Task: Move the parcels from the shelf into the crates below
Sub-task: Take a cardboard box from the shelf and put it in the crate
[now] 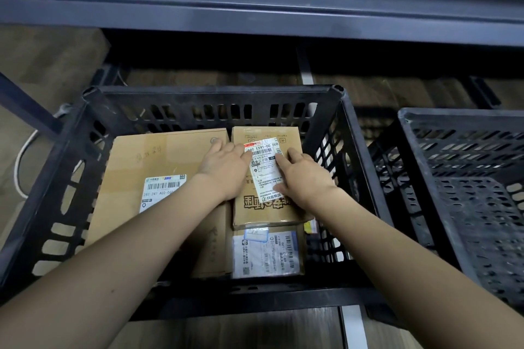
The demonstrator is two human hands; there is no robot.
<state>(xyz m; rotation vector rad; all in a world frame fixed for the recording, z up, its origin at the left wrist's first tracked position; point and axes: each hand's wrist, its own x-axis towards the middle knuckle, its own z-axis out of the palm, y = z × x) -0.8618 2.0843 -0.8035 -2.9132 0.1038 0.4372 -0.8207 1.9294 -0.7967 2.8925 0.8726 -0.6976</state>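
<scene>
Inside the left crate (71, 167), the small cardboard parcel (266, 207) lies atop other boxes. Left hand (224, 164) and right hand (304, 178) rest flat on it, fingers straight. Parcel appears light and stiff; grip opposite side edges.

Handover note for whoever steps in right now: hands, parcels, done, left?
Left hand: flat, open, resting across the seam between the large box and the small box.
Right hand: flat on the small box's label, no grip.
Parcels: all in the left crate. Large box on the left, small box at back right, lying partly on a labelled parcel at front right.
Done: three parcels crated.
Left: release the small box. Right crate looks empty. The shelf top is out of view, so the remaining count is unknown.
</scene>
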